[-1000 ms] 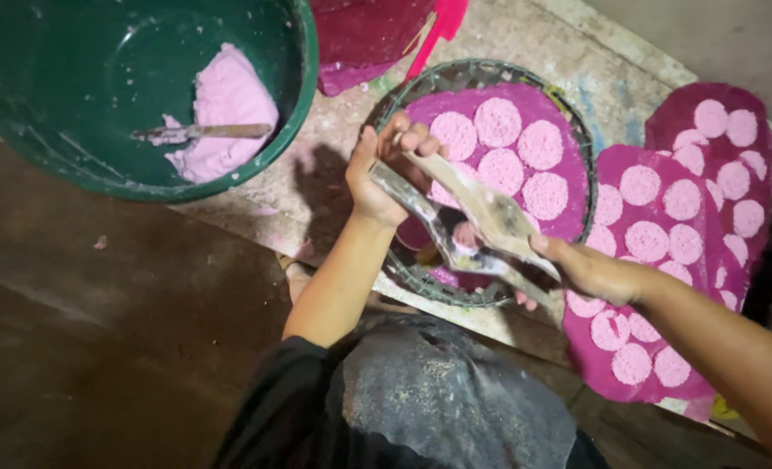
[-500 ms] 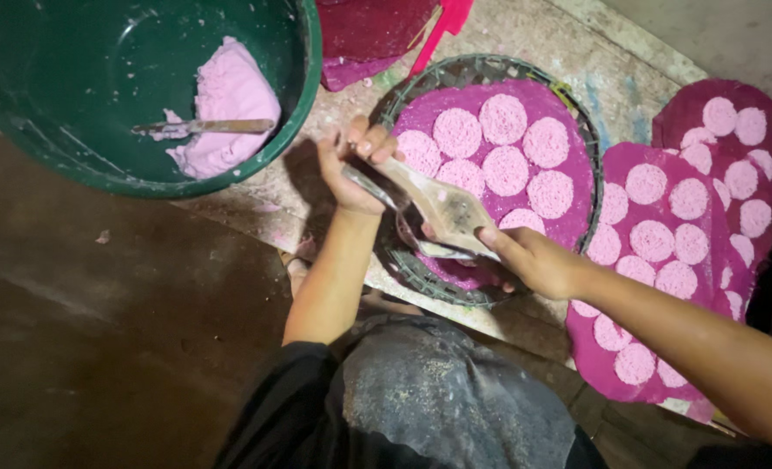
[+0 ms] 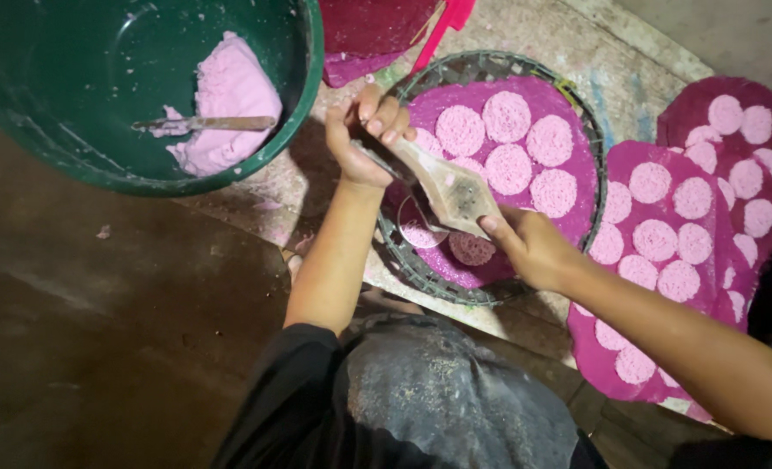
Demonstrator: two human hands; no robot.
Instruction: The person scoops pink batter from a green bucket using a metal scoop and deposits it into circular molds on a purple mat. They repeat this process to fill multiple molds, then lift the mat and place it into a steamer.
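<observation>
My left hand [image 3: 364, 135] grips one end of a long wooden press [image 3: 445, 187] with a perforated middle. My right hand [image 3: 532, 247] grips its other end. The press hangs over a round woven tray [image 3: 587, 130] lined with magenta cloth [image 3: 490, 265]. Several pale pink noodle discs [image 3: 508, 117] lie on the cloth. One darker pink disc [image 3: 471, 249] sits right under the press, beside a thinner one [image 3: 421, 233].
A big green bucket [image 3: 303, 104] at the upper left holds pink dough [image 3: 230, 95] and a spoon [image 3: 208, 124]. Magenta mats with more discs [image 3: 664, 239] lie at the right. A red cloth [image 3: 377, 26] sits at the top. Bare dark floor [image 3: 99, 330] spreads at the lower left.
Both hands have carried the press left and toward the tray's near edge. A fresh pink disc now lies under the press.
</observation>
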